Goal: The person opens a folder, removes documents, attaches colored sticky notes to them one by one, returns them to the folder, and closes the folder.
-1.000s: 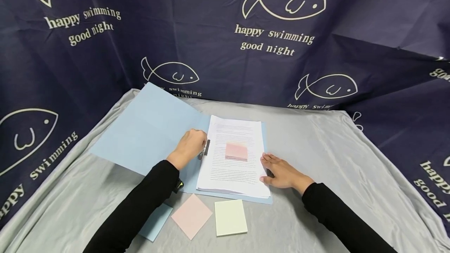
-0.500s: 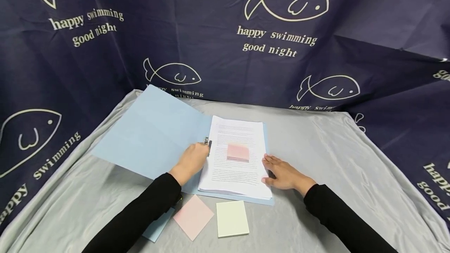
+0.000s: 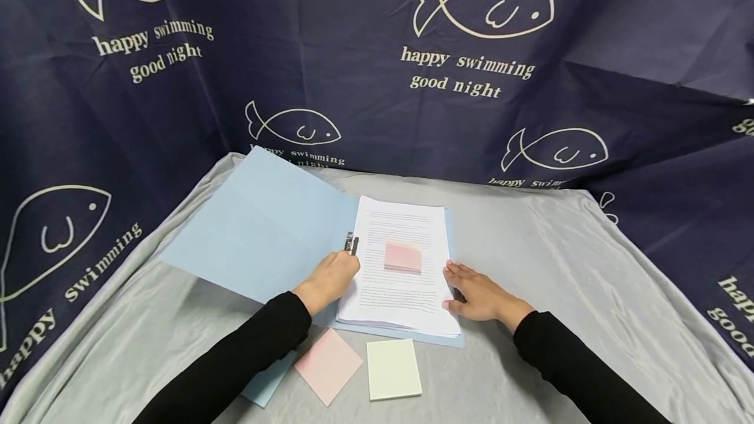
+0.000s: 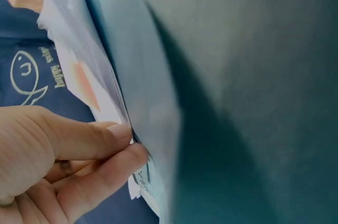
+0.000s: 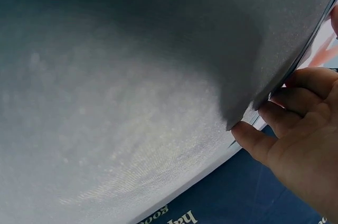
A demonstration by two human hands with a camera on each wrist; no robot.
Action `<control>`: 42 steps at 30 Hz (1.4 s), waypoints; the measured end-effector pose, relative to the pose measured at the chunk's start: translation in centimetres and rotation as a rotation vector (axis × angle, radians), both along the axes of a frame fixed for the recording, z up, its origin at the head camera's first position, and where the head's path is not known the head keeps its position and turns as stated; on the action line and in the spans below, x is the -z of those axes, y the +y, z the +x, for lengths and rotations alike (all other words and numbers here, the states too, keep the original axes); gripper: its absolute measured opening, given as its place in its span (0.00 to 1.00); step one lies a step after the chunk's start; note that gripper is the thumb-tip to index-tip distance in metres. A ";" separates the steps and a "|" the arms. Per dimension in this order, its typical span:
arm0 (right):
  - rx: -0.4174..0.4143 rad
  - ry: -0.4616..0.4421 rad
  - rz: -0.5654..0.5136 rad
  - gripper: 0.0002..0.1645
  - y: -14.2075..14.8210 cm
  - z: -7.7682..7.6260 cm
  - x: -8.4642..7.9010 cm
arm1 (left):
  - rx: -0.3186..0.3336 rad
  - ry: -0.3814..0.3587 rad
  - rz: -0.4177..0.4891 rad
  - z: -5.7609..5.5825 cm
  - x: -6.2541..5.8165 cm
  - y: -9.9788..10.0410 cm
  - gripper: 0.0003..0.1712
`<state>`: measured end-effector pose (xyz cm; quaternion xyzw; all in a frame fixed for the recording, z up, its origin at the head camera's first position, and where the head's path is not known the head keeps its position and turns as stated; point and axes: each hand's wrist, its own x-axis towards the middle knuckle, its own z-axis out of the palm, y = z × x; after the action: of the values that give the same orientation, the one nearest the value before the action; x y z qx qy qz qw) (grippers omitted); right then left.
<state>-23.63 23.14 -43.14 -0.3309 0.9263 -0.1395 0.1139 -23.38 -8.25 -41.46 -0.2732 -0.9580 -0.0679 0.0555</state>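
A light blue folder (image 3: pixel 259 214) lies with its cover swung to the left. On its right half rests a stack of printed papers (image 3: pixel 397 306), with a pink sticky note pad (image 3: pixel 403 257) on top. My left hand (image 3: pixel 331 280) pinches with thumb and index finger at the lower end of the folder's clip (image 3: pixel 351 243), by the papers' left edge. The left wrist view shows those fingertips meeting beside the clip's metal part (image 4: pixel 141 174). At the papers' right edge, my right hand (image 3: pixel 480 293) rests with extended fingers (image 5: pixel 253 142) against the side of the stack.
In front of the folder lie a pink sticky note pad (image 3: pixel 328 366), a pale green one (image 3: pixel 394 370) and a blue one (image 3: pixel 268 381) partly under the left sleeve. A grey cloth (image 3: pixel 530 247) covers the table. Behind hangs a navy curtain (image 3: pixel 365 25) with fish prints.
My left hand has slid down along the clip toward its lower end, uncovering the upper part. My right hand stays at the papers' right edge. The view has shifted slightly.
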 end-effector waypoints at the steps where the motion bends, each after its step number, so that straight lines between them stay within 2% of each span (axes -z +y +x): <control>1: 0.001 -0.001 -0.003 0.42 0.0 0.0 0.0 | 0.009 -0.017 -0.006 -0.1 -0.1 0.0 0.09; 6: -0.019 0.016 -0.038 0.43 0.2 0.1 0.0 | 0.008 -0.109 -0.051 -0.7 -0.5 0.0 0.07; 9: -0.031 0.024 -0.052 0.43 0.2 0.2 0.0 | 0.000 -0.119 -0.069 -0.8 -0.5 0.0 0.07; 18: 0.007 -0.020 0.012 0.43 0.0 0.3 0.2 | 0.038 -0.006 -0.094 -0.4 -0.4 -0.5 0.08; 24: 0.000 0.001 0.003 0.42 0.1 0.1 0.2 | 0.031 0.008 -0.068 -0.6 -0.4 -0.4 0.08; 28: -0.007 0.012 0.005 0.42 0.2 0.1 0.4 | 0.029 0.018 -0.090 -0.8 -0.4 -0.5 0.06; 31: -0.006 0.010 0.009 0.42 0.1 0.1 0.4 | 0.019 0.048 -0.062 -1.0 -0.5 -0.8 0.06; 34: -0.010 0.011 0.010 0.42 0.0 0.0 0.4 | 0.019 0.113 0.021 -0.9 -1.6 -1.6 0.09; 38: -0.010 0.012 0.012 0.42 0.1 0.0 0.4 | -0.001 0.228 0.151 -0.6 -4.3 -3.4 0.13; 42: 0.002 -0.001 0.010 0.42 0.2 0.0 0.4 | -0.086 0.332 0.258 -0.5 -7.1 -6.4 0.05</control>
<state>-23.61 23.36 -43.57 -0.3293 0.9273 -0.1352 0.1157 -23.85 -14.62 -34.31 -0.2303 -0.9298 -0.1414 0.2500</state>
